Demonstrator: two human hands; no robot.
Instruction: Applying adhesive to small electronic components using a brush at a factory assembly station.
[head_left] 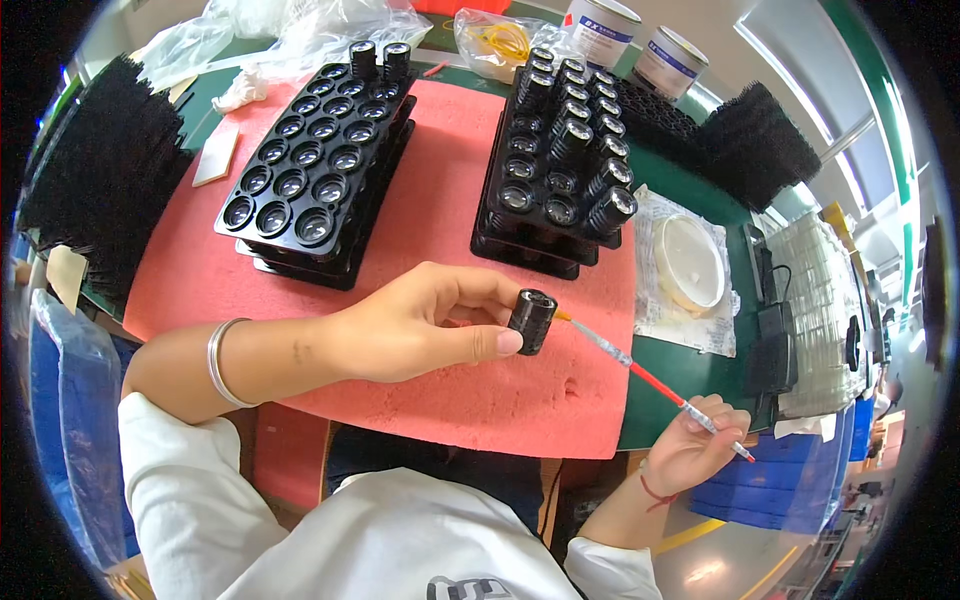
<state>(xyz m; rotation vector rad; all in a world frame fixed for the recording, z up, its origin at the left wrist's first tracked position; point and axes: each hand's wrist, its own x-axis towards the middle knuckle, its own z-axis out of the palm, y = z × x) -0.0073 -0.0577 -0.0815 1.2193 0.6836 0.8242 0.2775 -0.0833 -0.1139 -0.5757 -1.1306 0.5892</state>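
Observation:
My left hand (420,325) pinches a small black cylindrical lens barrel (532,319) between thumb and fingers, above the pink foam mat (440,220). My right hand (700,445) grips a thin red and clear brush-like stick (640,372) by its rear end. The stick's yellowish tip touches the barrel's right side. Behind my hands, a black tray (315,160) on the left holds several round lenses in its cells. A second black tray (560,150) on the right carries several upright black barrels.
A round clear dish (688,262) rests on paper right of the mat. Two white cans (630,40) stand at the back. Stacks of black trays (100,170) sit far left and back right (760,140). Clear plastic bags (300,30) lie behind the trays.

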